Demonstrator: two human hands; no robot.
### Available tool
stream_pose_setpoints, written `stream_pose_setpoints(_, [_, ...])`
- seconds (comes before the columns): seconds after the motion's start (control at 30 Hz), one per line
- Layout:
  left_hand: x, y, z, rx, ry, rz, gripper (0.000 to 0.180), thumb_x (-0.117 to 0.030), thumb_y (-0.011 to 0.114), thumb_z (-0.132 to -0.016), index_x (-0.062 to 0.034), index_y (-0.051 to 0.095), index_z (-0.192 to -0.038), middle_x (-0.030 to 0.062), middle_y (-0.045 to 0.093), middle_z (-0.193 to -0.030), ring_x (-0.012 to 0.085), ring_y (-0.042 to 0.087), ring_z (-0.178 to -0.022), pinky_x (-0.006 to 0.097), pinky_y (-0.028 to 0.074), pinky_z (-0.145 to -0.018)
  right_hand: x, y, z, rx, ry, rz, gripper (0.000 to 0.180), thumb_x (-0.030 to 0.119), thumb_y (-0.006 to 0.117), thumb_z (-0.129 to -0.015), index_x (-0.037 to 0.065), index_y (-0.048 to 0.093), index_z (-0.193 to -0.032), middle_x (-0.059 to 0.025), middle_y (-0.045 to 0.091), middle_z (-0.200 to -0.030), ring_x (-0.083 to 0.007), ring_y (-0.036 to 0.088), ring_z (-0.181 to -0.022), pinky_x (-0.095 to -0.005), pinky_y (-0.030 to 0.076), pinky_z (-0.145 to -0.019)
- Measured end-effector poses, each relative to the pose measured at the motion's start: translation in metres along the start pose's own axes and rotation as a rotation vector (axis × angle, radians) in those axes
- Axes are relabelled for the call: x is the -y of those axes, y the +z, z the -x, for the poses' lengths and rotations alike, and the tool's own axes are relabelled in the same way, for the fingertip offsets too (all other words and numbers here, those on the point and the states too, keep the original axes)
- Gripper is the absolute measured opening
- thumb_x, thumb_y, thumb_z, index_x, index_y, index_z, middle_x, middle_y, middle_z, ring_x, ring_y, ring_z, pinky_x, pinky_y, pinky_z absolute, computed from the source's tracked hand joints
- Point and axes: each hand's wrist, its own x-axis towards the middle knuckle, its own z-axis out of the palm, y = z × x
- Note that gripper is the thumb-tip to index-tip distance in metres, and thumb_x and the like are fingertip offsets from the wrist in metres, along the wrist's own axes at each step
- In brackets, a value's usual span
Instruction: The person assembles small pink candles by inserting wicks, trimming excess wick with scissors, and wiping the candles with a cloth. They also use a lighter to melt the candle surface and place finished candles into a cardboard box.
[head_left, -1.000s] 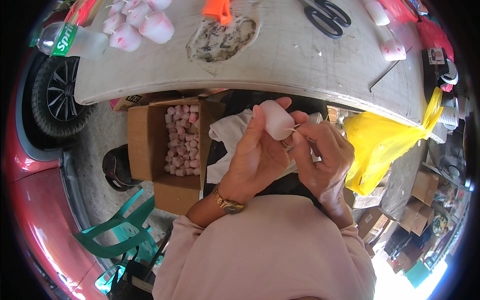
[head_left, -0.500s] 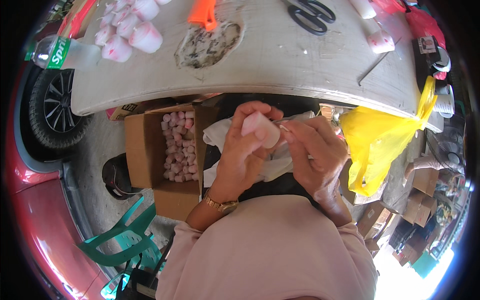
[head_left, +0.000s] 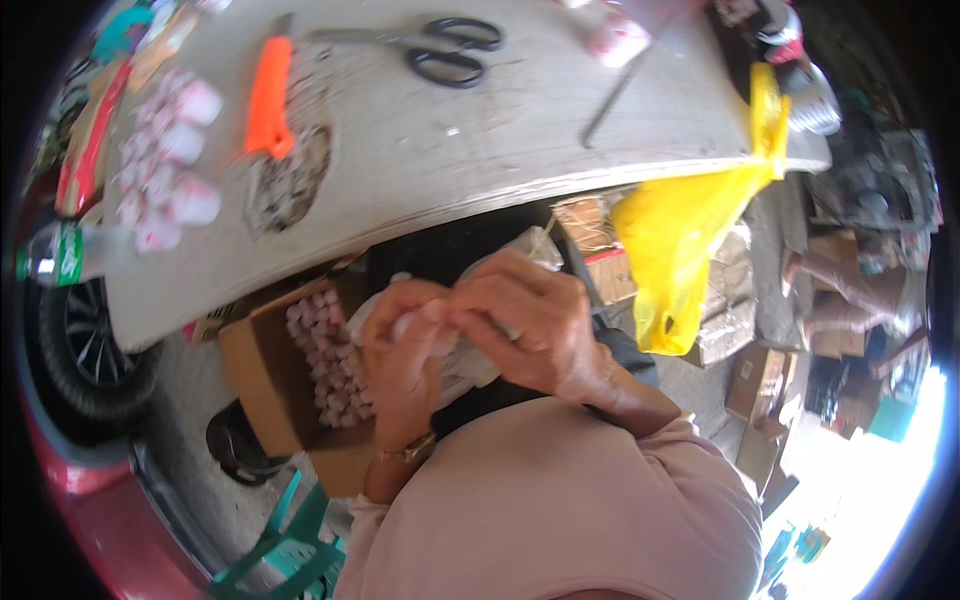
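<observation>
Below the table [head_left: 520, 130] edge, your left hand [head_left: 400, 350] and right hand [head_left: 535, 325] were closed together on a small pink-white roll [head_left: 418, 325], held over the open cardboard box [head_left: 270, 370] of like rolls, presumably for easy dropping.

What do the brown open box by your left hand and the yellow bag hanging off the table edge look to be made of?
The brown open box looks like corrugated cardboard: matte, with stiff folded flaps. The yellow bag looks like thin glossy plastic film: light glows through it, and it hangs crumpled in soft folds.
</observation>
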Motion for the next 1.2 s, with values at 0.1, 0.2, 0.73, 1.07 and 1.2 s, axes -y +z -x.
stream_pose_setpoints(0.1, [0.008,-0.002,-0.005,0.159,-0.082,0.459,0.023,-0.024,0.056,-0.097,-0.0032,0.059,-0.108,0.0106,0.06,-0.102,0.0168,0.056,-0.098,0.033,0.044,-0.095,0.002,0.002,0.0,-0.021,0.047,-0.068,0.019,-0.005,0.071,-0.075,0.004,0.065,-0.09,-0.0098,0.062,-0.084,-0.021,0.064,-0.068,-0.0296,0.053,-0.055])
stream_pose_setpoints(0.2, [0.01,-0.001,-0.006,0.215,-0.154,0.896,0.032,-0.03,0.05,-0.101,-0.0068,0.053,-0.122,0.0131,0.056,-0.121,0.0254,0.05,-0.121,0.036,0.043,-0.096,0.005,0.005,0.0,-0.067,0.048,-0.013,0.022,-0.004,0.071,-0.071,0.006,0.063,-0.088,-0.0083,0.061,-0.081,-0.0223,0.064,-0.068,-0.032,0.053,-0.053])
stream_pose_setpoints(0.73, [0.005,0.007,-0.003,0.186,-0.212,1.046,0.04,-0.041,0.043,-0.102,-0.0124,0.049,-0.129,0.0144,0.042,-0.144,0.0306,0.025,-0.144,0.046,0.03,-0.115,0.01,0.018,-0.005,-0.08,-0.13,0.228,0.022,0.001,0.075,-0.072,0.008,0.06,-0.087,-0.0039,0.055,-0.072,-0.0185,0.058,-0.055,-0.0287,0.045,-0.044])
stream_pose_setpoints(1.07, [0.013,0.01,-0.005,0.205,0.055,0.673,0.039,-0.037,0.049,-0.1,-0.0168,0.04,-0.133,0.013,0.043,-0.141,0.035,0.03,-0.141,0.046,0.031,-0.113,0.008,0.018,-0.001,-0.053,-0.071,0.248,0.021,-0.002,0.073,-0.072,0.006,0.06,-0.087,-0.0062,0.057,-0.074,-0.0211,0.06,-0.057,-0.0292,0.049,-0.048])
stream_pose_setpoints(1.2, [0.015,0.01,-0.008,0.196,0.107,0.63,0.039,-0.034,0.052,-0.099,-0.0166,0.04,-0.132,0.0136,0.043,-0.141,0.035,0.031,-0.14,0.045,0.03,-0.113,0.01,0.015,-0.001,-0.025,0.045,0.111,0.018,-0.004,0.072,-0.074,0.003,0.063,-0.088,-0.0084,0.061,-0.078,-0.0222,0.062,-0.061,-0.029,0.05,-0.052])
